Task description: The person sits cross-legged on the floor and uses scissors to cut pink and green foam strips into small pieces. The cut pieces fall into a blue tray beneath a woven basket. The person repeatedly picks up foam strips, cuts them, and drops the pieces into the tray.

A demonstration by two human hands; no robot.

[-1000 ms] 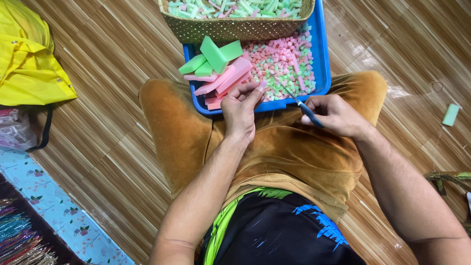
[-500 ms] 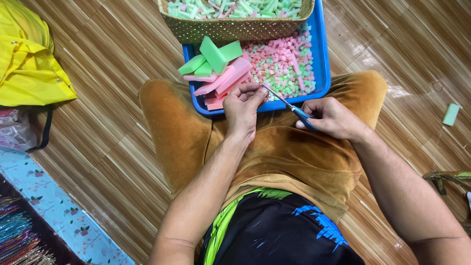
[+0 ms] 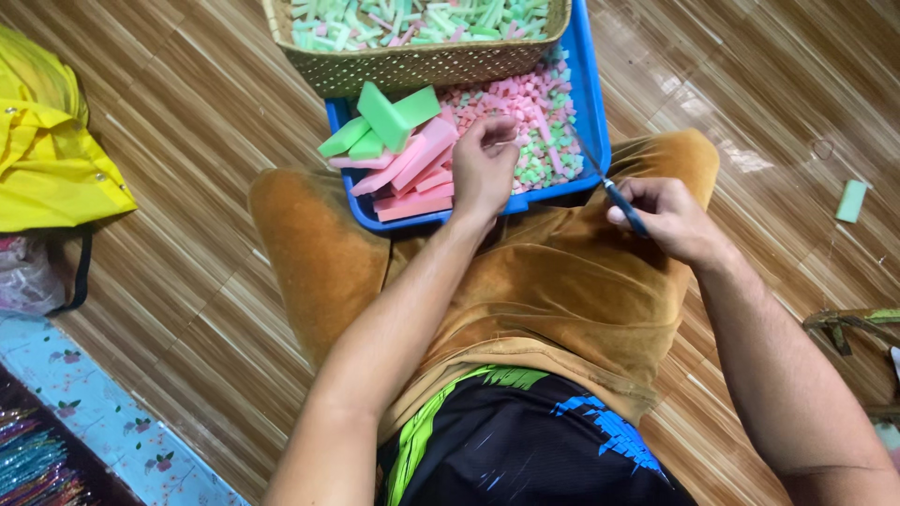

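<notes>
A blue tray [image 3: 592, 112] rests on my lap and holds a heap of small pink and green foam cubes [image 3: 542, 108]. Pink foam slabs [image 3: 412, 167] and green foam slabs [image 3: 384, 112] are stacked in its left part. My left hand [image 3: 483, 167] reaches into the tray, fingers curled down over the cubes beside the pink slabs; whether it holds anything is hidden. My right hand [image 3: 670, 220] stays over my right knee, gripping blue-handled scissors [image 3: 621, 204] whose blades point toward the tray's right edge.
A woven basket [image 3: 412, 66] full of green and pink foam strips sits on the tray's far end. A yellow bag [image 3: 52, 155] lies at the left, a loose green foam piece [image 3: 851, 200] on the wooden floor at right, a floral mat [image 3: 103, 412] at lower left.
My left hand moved forward from the tray's near edge into the tray over the cubes. The right hand drew the scissors back to the right, away from the left hand.
</notes>
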